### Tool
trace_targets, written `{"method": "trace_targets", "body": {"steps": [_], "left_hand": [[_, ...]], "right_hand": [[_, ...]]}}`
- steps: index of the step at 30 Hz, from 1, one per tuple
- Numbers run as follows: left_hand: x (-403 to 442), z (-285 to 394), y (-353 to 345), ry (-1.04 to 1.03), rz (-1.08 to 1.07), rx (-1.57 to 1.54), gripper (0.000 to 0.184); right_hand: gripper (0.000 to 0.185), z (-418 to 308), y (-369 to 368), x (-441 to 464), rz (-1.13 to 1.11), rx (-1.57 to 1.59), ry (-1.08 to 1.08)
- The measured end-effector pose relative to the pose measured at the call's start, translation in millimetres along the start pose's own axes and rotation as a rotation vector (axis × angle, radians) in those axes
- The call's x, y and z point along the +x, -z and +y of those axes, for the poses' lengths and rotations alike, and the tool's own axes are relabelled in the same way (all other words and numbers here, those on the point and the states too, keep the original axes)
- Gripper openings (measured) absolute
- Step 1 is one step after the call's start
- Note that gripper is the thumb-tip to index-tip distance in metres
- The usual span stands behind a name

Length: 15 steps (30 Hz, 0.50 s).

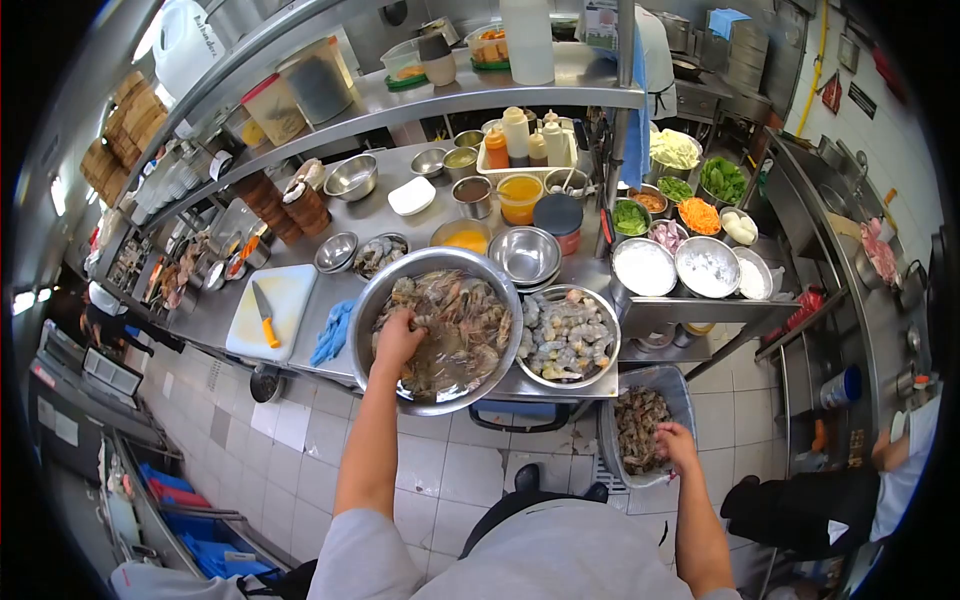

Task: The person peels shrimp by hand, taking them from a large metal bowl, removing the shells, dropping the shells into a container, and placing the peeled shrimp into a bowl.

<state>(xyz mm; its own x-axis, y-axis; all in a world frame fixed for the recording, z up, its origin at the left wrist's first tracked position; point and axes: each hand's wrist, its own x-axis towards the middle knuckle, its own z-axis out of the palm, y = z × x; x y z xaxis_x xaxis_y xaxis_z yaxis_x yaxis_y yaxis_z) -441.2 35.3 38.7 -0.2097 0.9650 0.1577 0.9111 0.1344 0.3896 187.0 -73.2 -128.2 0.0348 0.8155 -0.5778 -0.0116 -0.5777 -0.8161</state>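
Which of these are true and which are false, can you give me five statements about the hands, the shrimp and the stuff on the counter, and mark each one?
1. The left hand is in the large metal bowl with the shrimp. True.
2. The right hand is on the cutting board. False: it is at the bin.
3. The knife lies on the cutting board. True.
4. The crumpled blue cloth is inside the large metal bowl. False: it lies on the counter, between the cutting board and that bowl.
5. The knife has a blue handle. False: its handle is orange-yellow.
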Motion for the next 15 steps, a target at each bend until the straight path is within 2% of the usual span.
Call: {"method": "trace_targets", "body": {"steps": [2,3,4,5,7,9,10,11,13,14,15], "left_hand": [[2,-6,7,0.116,0.047,-0.373,0.031],[0,3,12,0.113,0.048,-0.373,0.031],[-5,19,21,0.205,0.013,-0.695,0.03],[-10,36,29,0.295,-0.027,-1.019,0.029],[-15,71,32,0.279,-0.077,-1.094,0.029],[-23,119,28,0.26,-0.08,-1.353,0.026],[-30,147,28,0.264,-0.124,-1.394,0.027],[-33,166,17,0.256,-0.148,-1.403,0.027],[-42,203,-8,0.156,-0.32,-1.476,0.037],[-49,226,-17,0.173,-0.408,-1.498,0.038],[-57,248,-27,0.19,-0.497,-1.518,0.039]], "right_hand": [[0.023,-27,-10,-14,-0.016,-0.006,0.023],[0.023,-43,-20,-20,-0.032,-0.017,0.044],[0.023,-51,-27,-18,-0.031,-0.016,0.046],[0.024,-59,-34,-16,-0.06,-0.007,0.138],[0.025,-83,-52,-19,-0.051,-0.087,0.375],[0.026,-131,-81,-47,0.017,-0.321,0.603],[0.028,-151,-95,-61,-0.04,-0.221,0.688],[0.03,-172,-106,-76,-0.023,-0.341,0.789],[0.032,-206,-122,-107,-0.047,-0.456,0.962],[0.037,-221,-126,-118,-0.001,-0.621,1.133],[0.042,-225,-128,-121,-0.003,-0.679,1.166]]}}
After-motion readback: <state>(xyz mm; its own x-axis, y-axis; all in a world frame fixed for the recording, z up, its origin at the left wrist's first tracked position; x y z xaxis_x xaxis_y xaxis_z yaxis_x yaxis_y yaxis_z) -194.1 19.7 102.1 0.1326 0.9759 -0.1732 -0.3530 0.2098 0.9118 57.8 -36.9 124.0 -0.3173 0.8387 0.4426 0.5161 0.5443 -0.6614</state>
